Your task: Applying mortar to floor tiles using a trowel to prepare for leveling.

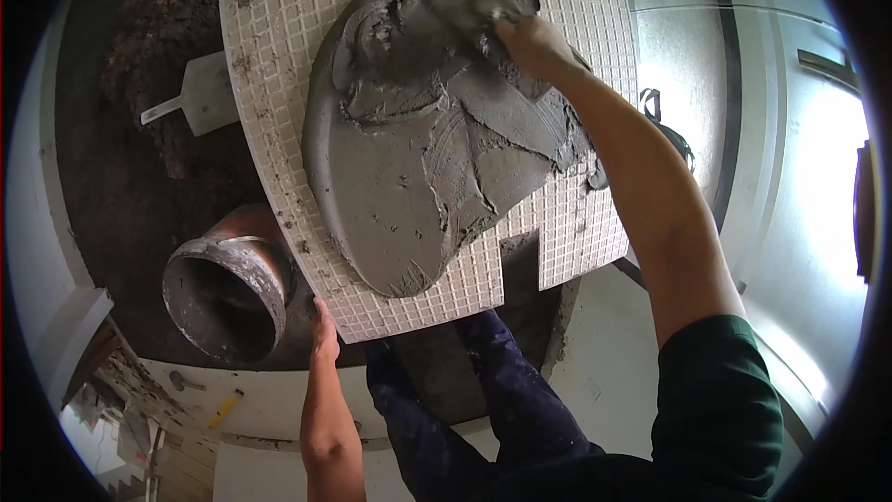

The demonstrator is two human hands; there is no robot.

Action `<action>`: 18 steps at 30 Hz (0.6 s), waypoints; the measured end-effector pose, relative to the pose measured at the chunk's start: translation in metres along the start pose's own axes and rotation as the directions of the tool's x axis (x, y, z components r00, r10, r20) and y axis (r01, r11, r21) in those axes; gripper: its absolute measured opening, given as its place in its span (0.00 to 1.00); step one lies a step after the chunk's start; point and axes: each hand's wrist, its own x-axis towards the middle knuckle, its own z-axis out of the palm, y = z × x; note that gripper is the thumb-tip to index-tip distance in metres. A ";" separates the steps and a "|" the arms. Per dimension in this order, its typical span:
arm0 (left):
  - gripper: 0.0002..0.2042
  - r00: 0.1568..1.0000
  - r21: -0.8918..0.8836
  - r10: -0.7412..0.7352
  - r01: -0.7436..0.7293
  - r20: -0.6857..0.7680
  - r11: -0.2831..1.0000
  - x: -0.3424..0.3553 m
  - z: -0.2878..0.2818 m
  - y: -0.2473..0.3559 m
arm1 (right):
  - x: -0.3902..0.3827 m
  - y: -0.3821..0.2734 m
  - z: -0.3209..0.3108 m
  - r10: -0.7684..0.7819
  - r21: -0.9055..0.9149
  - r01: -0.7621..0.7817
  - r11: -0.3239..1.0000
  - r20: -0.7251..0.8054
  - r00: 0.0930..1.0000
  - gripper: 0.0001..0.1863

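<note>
A large tile (251,65) lies tilted before me with its ribbed, grid-patterned back up. It has a rectangular notch in its near edge. A thick mass of wet grey mortar (390,195) covers much of it, with smears and ridges on top. My right hand (539,45) is closed at the far part of the mortar, around a trowel (469,5) that is coated in mortar and blurred by motion. The trowel's handle is mostly hidden in the hand. My left hand (325,330) grips the tile's near left corner, some of its fingers hidden by the edge.
Left of the tile stands an open bucket (228,288), tipped toward me and crusted with dried mortar. Beyond it a flat pale grey spatula-like tool (197,98) lies on the dark floor. A yellow-handled tool (225,407) rests at the lower left. Pale cabinet fronts (780,130) line the right side.
</note>
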 end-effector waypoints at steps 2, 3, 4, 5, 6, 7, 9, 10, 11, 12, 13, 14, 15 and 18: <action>0.49 1.000 -0.012 0.010 -0.010 0.003 1.000 0.005 0.000 -0.005 | -0.004 0.000 0.001 0.237 0.245 -0.238 0.940 0.034 0.971 0.21; 0.49 1.000 -0.019 0.015 -0.014 0.005 1.000 0.006 -0.002 -0.007 | -0.011 -0.002 0.004 0.272 0.452 -0.299 0.841 0.125 0.954 0.21; 0.49 1.000 -0.029 0.023 -0.023 0.011 0.999 0.008 0.000 -0.008 | -0.015 -0.012 0.010 0.335 0.599 -0.414 0.685 0.246 0.910 0.21; 0.49 1.000 -0.034 0.012 -0.012 0.016 0.999 0.007 -0.002 -0.008 | -0.019 -0.021 0.016 0.393 0.694 -0.525 0.492 0.361 0.846 0.22; 0.49 1.000 -0.035 0.011 -0.010 0.019 0.999 0.008 0.000 -0.007 | -0.023 -0.032 0.023 0.339 0.695 -0.549 0.464 0.433 0.835 0.23; 0.49 1.000 -0.037 0.007 -0.006 0.025 0.999 0.005 0.000 -0.006 | -0.026 -0.043 0.031 0.304 0.682 -0.579 0.446 0.493 0.815 0.25; 0.49 1.000 -0.033 0.001 0.000 0.026 0.999 0.000 0.000 -0.001 | -0.037 -0.051 0.041 0.232 0.608 -0.586 0.536 0.561 0.794 0.27; 0.49 1.000 -0.036 -0.001 0.003 0.030 0.999 -0.003 0.001 0.002 | -0.041 -0.050 0.042 0.189 0.545 -0.528 0.651 0.558 0.808 0.26; 0.49 0.999 -0.041 -0.002 0.004 0.033 0.999 -0.005 0.002 0.004 | -0.046 -0.043 0.038 0.149 0.471 -0.462 0.751 0.561 0.815 0.25; 0.49 0.999 -0.048 -0.002 0.004 0.033 0.999 -0.007 0.003 0.006 | -0.049 -0.036 0.034 0.123 0.282 -0.324 0.903 0.553 0.824 0.25; 0.49 0.999 -0.054 0.000 0.002 0.037 0.999 -0.008 0.004 0.008 | -0.050 -0.026 0.023 0.116 0.199 -0.254 0.946 0.525 0.843 0.25; 0.49 0.999 -0.054 0.003 0.000 0.042 0.999 -0.009 0.004 0.010 | -0.052 -0.015 0.014 0.141 0.092 -0.217 0.972 0.510 0.849 0.25; 0.49 0.999 -0.056 0.003 -0.001 0.048 0.998 -0.009 0.004 0.010 | -0.056 -0.006 0.004 0.122 0.005 -0.145 0.989 0.511 0.851 0.25; 0.49 0.999 -0.073 0.002 0.001 0.046 0.997 -0.009 0.002 0.008 | -0.066 -0.002 -0.009 0.297 0.414 -0.471 0.779 0.418 0.859 0.25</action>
